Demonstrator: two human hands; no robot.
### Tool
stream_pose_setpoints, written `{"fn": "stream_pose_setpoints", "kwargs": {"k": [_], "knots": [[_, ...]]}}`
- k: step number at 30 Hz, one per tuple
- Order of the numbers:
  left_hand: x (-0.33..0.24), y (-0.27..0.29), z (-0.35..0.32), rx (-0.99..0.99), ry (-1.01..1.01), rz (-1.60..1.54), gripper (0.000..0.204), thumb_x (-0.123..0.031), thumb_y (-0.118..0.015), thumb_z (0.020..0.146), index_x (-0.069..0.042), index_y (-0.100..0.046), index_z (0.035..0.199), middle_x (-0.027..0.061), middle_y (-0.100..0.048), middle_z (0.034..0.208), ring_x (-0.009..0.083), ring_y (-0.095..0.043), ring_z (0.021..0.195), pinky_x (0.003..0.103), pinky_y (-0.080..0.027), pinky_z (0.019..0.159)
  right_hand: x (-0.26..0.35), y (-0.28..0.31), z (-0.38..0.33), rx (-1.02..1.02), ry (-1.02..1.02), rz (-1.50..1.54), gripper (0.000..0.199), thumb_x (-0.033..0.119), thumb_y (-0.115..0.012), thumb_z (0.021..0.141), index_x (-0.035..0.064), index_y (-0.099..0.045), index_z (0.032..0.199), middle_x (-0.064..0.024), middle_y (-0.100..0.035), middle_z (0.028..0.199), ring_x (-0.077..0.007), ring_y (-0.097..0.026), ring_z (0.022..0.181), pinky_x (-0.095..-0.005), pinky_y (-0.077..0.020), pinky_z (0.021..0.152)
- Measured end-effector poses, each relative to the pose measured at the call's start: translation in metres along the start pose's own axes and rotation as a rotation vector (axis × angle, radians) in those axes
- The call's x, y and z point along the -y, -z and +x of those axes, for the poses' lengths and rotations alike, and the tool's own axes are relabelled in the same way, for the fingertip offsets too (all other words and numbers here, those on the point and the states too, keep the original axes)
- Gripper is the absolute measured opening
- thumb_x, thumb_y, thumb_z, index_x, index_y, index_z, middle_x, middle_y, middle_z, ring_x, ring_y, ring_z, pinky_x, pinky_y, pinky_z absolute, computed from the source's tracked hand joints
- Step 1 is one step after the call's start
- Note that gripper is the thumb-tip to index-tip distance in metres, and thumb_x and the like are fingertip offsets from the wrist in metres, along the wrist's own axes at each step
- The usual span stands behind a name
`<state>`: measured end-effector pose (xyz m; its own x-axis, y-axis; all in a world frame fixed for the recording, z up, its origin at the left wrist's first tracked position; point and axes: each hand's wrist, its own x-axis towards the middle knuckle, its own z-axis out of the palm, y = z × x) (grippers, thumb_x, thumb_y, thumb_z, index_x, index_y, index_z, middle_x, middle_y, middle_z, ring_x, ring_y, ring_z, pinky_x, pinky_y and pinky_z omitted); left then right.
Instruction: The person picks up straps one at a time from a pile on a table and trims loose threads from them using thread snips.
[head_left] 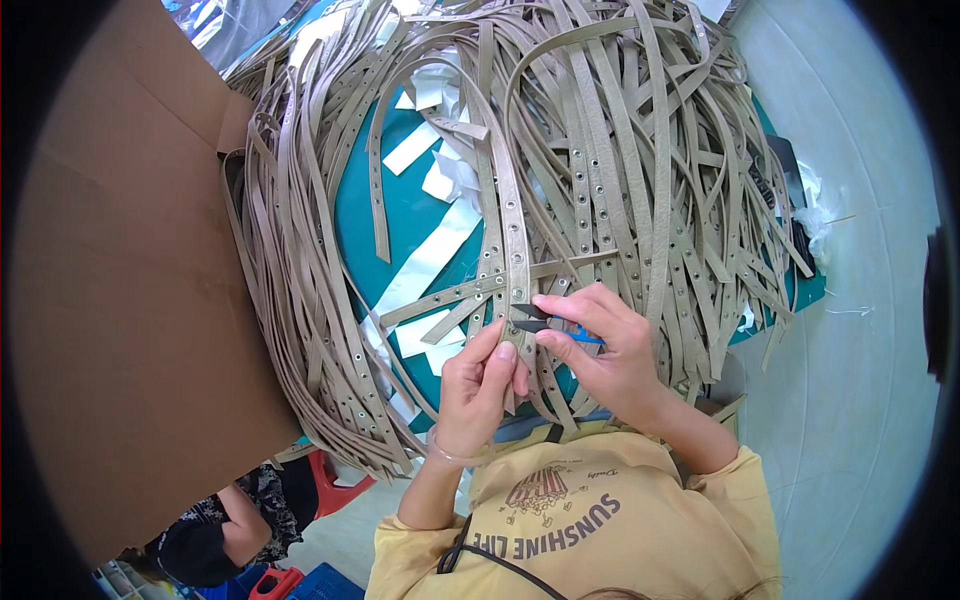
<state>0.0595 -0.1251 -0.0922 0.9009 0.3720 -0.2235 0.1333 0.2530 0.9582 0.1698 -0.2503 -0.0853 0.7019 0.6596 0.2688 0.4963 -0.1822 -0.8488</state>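
1. At the left of the frame I have a cardboard box standing beside the work; I judge it is close so that it stays within reach. Below it, at lower left, part of a co-worker shows.
2. Next comes a bundle of beige straps, lying mostly lengthwise and sagging toward the lower edge, probably because they are too long and limp to lie flat.
3. Between the piles I see the green tabletop, with white paper strips scattered over it.
4. At lower centre the left hand pinches an eyelet strap, thumb over finger; this grip is pressed together right beside the blades, I think to keep the strap steady. The strap runs up the frame from there.
5. Just right of that, the right hand has its grip around blue-handled snips, thumb and finger near the blade bases, likely for fine control. The dark blades stand apart over the strap; whether they touch it I cannot tell.
6. Right of centre, a looser heap of straps spreads over the tabletop, crossing and tangled.
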Motion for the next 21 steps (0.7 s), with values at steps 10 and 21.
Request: {"fn": "stream_pose_setpoints", "kwargs": {"k": [10, 21], "knots": [[0.0004, -0.0005, -0.0010, 0.012, -0.002, -0.021, 0.029, -0.008, -0.040, 0.094, 0.003, -0.050, 0.119, -0.0001, -0.051, 0.066, 0.0047, -0.046, 0.059, 0.019, -0.038, 0.054, 0.0055, 0.0022, 0.0020, -0.032, 0.066, -0.101, 0.029, 0.011, -0.073, 0.070, 0.0071, -0.067, 0.098, -0.0066, -0.061, 0.081, -0.0189, -0.057, 0.072, -0.0275, -0.0431, 0.063], [0.0022, 0.0013, -0.0006, 0.002, 0.002, -0.050, 0.028, -0.007, -0.041, 0.094, 0.004, -0.051, 0.118, 0.0006, -0.052, 0.066, 0.0054, -0.048, 0.060, 0.019, -0.040, 0.055, 0.0021, 0.0014, 0.0038, 0.012, 0.063, -0.089, 0.019, 0.010, -0.071, 0.074, 0.0052, -0.066, 0.092, -0.0055, -0.060, 0.078, -0.0171, -0.055, 0.071, -0.0274, -0.0407, 0.064]]}}
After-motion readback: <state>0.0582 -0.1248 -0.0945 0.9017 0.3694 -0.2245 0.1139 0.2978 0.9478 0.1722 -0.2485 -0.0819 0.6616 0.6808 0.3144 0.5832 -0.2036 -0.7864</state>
